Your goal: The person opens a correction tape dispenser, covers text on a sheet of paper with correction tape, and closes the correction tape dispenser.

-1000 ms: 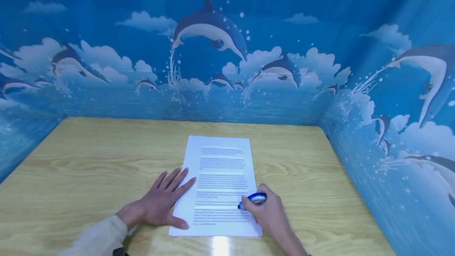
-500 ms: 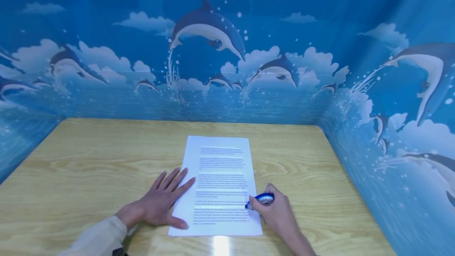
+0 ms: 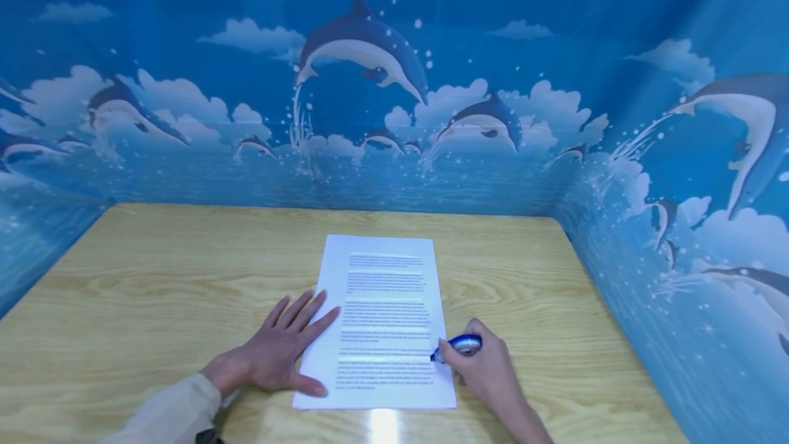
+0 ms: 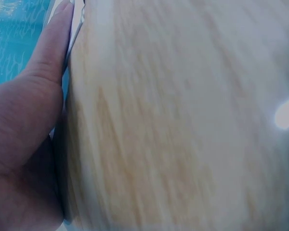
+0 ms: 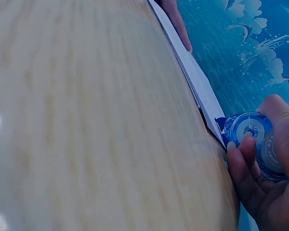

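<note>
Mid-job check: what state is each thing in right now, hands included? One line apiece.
White printed rectangular paper: flat on the pale wood-grain table, text up.
Blue rounded plastic correction-tape dispenser: held, tip at the paper's right side; contact unclear.
Left hand: fingers spread across the paper's left edge.
Right hand: fingers curled, gripping the dispenser.
Blue dolphin-print curtain: hanging behind and beside the table.

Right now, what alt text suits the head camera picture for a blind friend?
A right hand holds what looks like blue correction tape near the right edge of a printed page; the left hand lies spread across its left edge. Wooden table below, dolphin backdrop behind.
</note>
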`<state>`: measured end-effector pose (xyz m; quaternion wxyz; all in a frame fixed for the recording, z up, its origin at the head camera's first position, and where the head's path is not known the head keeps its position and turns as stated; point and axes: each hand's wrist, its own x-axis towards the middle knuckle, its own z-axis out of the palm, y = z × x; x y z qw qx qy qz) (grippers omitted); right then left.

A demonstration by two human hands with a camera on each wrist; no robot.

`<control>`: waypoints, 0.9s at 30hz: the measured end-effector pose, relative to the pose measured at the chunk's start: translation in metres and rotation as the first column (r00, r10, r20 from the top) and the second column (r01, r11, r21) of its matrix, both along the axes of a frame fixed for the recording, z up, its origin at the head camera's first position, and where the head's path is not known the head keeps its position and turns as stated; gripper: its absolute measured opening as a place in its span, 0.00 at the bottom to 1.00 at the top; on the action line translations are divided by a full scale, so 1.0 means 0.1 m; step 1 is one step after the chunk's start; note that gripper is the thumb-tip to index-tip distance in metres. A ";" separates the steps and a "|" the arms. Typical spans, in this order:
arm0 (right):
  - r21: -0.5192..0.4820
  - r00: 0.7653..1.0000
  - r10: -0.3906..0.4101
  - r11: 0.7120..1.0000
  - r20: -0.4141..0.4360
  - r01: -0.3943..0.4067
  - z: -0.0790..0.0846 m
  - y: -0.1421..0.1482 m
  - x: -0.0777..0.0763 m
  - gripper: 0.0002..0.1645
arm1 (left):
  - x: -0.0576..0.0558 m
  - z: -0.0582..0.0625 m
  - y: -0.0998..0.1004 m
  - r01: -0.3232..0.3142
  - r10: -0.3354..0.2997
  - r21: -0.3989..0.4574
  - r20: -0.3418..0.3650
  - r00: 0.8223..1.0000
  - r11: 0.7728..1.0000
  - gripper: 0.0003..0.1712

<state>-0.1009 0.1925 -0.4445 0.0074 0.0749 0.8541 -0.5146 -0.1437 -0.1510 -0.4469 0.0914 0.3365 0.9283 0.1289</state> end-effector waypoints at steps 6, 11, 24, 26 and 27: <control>-0.008 1.000 0.009 1.000 0.005 -0.009 -0.01 0.02 0.02 0.23 | 0.03 0.00 0.00 0.005 -0.005 -0.007 -0.003 1.000 1.000 0.66; -0.093 1.000 -0.020 0.995 0.011 0.021 -0.03 0.08 -0.01 0.25 | 0.03 -0.01 0.00 0.005 -0.005 0.017 -0.020 1.000 1.000 0.65; -0.255 0.999 -0.053 0.965 0.008 0.053 0.24 0.13 -0.24 0.26 | -0.10 0.32 0.01 -0.020 0.028 0.118 -0.069 0.997 0.993 0.60; -0.252 0.999 -0.040 0.967 -0.008 0.037 0.30 0.10 -0.30 0.25 | -0.14 0.41 0.00 -0.015 0.025 0.111 -0.088 0.996 0.994 0.59; -0.249 0.999 -0.032 0.968 -0.010 0.029 0.33 0.08 -0.32 0.25 | -0.16 0.44 0.00 -0.015 0.026 0.112 -0.096 0.995 0.994 0.59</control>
